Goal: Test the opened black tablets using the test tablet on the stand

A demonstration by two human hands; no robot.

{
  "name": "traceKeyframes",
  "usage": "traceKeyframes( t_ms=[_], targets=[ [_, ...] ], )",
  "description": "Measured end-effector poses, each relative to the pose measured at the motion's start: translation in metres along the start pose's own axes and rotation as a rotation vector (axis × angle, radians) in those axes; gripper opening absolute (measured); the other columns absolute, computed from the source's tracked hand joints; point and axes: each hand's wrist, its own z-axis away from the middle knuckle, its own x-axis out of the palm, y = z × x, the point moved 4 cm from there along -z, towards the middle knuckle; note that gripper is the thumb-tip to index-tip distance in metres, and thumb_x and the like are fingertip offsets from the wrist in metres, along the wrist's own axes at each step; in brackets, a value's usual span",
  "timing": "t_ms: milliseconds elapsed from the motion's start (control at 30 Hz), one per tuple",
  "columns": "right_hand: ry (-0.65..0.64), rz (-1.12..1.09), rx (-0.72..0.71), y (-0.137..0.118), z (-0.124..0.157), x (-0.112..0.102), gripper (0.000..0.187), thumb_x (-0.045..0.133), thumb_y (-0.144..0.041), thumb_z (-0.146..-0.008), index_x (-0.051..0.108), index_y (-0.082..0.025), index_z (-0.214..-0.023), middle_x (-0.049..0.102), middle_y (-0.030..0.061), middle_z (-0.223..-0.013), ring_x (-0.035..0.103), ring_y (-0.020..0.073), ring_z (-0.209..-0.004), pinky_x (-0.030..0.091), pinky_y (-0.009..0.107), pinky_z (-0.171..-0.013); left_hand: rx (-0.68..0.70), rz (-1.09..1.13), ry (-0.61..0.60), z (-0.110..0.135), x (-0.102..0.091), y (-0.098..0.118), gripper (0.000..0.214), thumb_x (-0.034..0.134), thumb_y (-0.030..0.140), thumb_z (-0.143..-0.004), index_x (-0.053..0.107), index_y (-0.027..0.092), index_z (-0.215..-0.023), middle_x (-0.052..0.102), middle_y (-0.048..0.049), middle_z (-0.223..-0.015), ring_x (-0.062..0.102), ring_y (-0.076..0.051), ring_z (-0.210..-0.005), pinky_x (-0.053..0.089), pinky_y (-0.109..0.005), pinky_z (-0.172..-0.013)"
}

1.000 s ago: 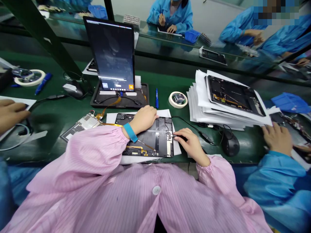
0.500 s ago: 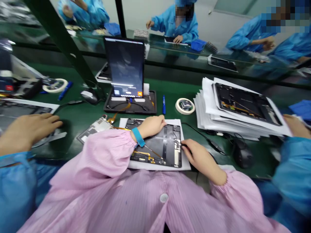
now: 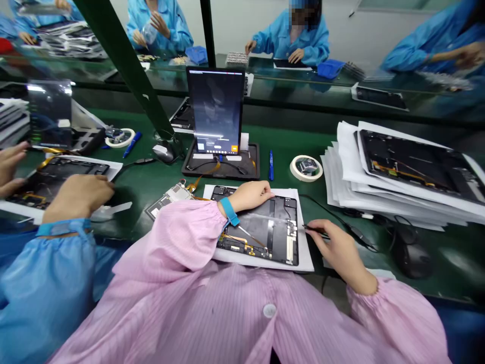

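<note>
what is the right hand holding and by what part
The right hand pinches a thin black tool between thumb and forefinger, partway along its length; the exact tool is too small to tell.

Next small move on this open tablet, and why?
Probably bring the thin black tool in the right hand onto the connector strip at the tablet's right edge. Its tip sits just off that edge and points toward it, while the left hand rests on the tablet, likely steadying it.
</note>
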Motion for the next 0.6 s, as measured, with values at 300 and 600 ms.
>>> traceKeyframes(
  t_ms=[300, 600],
  targets=[
    [-0.048, 0.07, -0.146, -0.014, 0.001, -0.004, 0.02, 0.051, -0.024, -0.095, 0.067, -0.019, -0.107, 0.069, 0.0053, -0.092, 0.059, 0.0183, -0.082, 0.047, 0.035, -0.078, 0.027, 0.021, 0.008, 0.001, 0.002, -0.003, 0.021, 0.057, 0.038, -0.088, 0.062, 0.018, -0.087, 0.068, -0.002, -0.08, 0.06, -0.017, -0.07, 0.037, -0.026, -0.06],
    [-0.07, 0.217, -0.138, -0.02, 0.005, -0.001, 0.019, 0.052, -0.025, -0.096, 0.068, -0.02, -0.105, 0.069, 0.0033, -0.09, 0.055, 0.0172, -0.082, 0.035, 0.035, -0.074, 0.013, 0.001, -0.005, 0.002, 0.003, -0.003, 0.022, 0.059, 0.04, -0.085, 0.062, 0.018, -0.083, 0.067, -0.0022, -0.078, 0.059, -0.017, -0.069, 0.035, -0.026, -0.057]
  ],
)
